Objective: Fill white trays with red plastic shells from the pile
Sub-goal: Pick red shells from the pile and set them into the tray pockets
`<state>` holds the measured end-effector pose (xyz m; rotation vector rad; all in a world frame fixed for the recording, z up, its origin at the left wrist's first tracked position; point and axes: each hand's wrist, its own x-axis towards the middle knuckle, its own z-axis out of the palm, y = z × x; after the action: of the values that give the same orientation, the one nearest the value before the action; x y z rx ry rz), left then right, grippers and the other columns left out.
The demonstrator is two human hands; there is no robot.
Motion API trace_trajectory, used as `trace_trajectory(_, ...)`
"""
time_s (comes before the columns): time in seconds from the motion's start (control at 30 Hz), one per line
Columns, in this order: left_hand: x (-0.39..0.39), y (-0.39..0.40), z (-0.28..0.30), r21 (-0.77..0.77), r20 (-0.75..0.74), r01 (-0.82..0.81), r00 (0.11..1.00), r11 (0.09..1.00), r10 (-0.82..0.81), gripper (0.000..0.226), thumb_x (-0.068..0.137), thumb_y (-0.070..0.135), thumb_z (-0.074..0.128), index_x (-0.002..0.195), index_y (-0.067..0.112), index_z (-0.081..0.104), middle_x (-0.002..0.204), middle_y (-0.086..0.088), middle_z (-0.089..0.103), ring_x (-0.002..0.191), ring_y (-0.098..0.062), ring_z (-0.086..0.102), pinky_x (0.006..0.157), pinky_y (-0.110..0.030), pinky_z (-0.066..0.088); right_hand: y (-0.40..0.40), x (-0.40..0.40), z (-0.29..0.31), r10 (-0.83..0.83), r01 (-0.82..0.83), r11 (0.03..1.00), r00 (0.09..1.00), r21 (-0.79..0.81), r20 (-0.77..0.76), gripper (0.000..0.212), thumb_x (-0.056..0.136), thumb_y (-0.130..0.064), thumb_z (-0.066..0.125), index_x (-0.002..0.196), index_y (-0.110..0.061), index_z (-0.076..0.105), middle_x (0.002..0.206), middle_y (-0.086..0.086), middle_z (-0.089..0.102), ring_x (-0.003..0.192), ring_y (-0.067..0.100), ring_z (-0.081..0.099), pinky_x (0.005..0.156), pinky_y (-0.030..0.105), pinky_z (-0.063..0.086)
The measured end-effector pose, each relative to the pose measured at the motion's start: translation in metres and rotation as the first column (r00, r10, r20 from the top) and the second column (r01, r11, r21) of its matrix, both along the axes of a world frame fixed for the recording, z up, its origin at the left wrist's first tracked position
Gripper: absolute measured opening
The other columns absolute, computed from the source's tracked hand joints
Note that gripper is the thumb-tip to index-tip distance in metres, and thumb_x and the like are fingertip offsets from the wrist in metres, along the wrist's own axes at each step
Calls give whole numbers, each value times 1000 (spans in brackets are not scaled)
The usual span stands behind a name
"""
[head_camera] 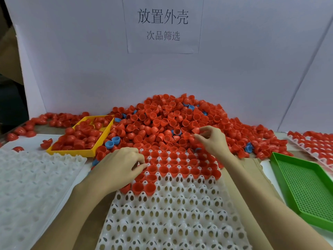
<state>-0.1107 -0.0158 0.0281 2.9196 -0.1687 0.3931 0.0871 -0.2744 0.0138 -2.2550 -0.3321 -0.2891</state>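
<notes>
1. Red shells fill the far rows of the white tray (173, 213) that lies in front of the person; its near rows show bare sockets with oval holes.
2. The right hand (211, 141) hovers at the near edge of the pile (171, 120), thumb and forefinger pinching one red shell (196, 130) just above the heap.
3. The left hand (119, 165) rests palm down on the tray's left side, fingers curled, their tips touching the shells seated there. Whether it grips one of them cannot be told.
4. The seated shells (177, 167) sit open side up, each in its own socket, and the row nearest the person is only partly filled, at its left end.
5. The pile rises behind the tray against a white backboard (72, 69) and spills to left and right along the table.
6. A few blue shells (112, 142) lie mixed among the red ones.
7. A yellow bin (72, 152), to the left of the pile, holds more red shells.
8. An empty tray (34, 177), white like the first, lies at the near left, beside the left forearm.
9. A green bin (304, 188) with a perforated floor sits at the right.
10. Behind the green bin, at the far right edge, a filled tray (313, 143) of red shells shows only in part.
11. A paper sign (163, 24) with printed Chinese characters is fixed to the backboard above the pile.
</notes>
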Motion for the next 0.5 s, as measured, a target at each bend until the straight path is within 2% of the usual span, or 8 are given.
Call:
trace_trajectory(0.13,-1,-6,0,1,90,26,996,1000,-26,24,102,42,53,110,31,73,94,20,54,93,1,47,77,-24,52,-17,-34,9,65,-46,970,995,238,-72,40,94,-33,74,130,-20,65,87,-6,79,84,7,75,86,30,58)
trace_trajectory(0.2,-1,-15,-1,-56,149,59,988,997,-50,22,100,40,56,110,31,74,94,20,56,93,1,49,76,-18,48,-20,-52,11,148,-91,925,981,368,-129,39,95,-32,73,131,-20,64,88,-5,80,83,10,77,83,30,59)
trace_trajectory(0.27,-1,-25,-2,-167,187,109,979,980,-77,21,98,41,58,109,33,73,97,23,58,95,3,54,76,-11,44,-21,-69,13,280,-154,850,942,504,-184,39,97,-28,70,134,-18,62,94,2,81,91,17,78,89,34,60)
trace_trajectory(0.33,-2,-34,-3,-280,212,176,970,944,-118,22,97,48,55,112,38,69,104,25,60,95,2,60,74,-11,47,-18,-83,16,393,-203,793,891,574,-227,40,98,-26,68,136,-17,61,100,7,80,99,20,77,90,31,61)
trace_trajectory(0.4,-3,-42,-1,-375,242,229,960,898,-143,23,99,54,52,114,42,64,116,23,60,93,-4,66,70,-19,54,-15,-95,21,518,-251,722,814,645,-263,40,97,-25,68,136,-17,60,106,12,79,105,23,75,90,27,60)
trace_trajectory(0.5,-6,-49,4,-406,282,268,946,874,-159,23,103,49,49,124,47,59,139,23,53,104,-5,67,74,-28,60,-13,-106,26,693,-301,610,652,734,-308,40,98,-22,66,136,-13,61,115,20,75,114,29,72,93,29,59)
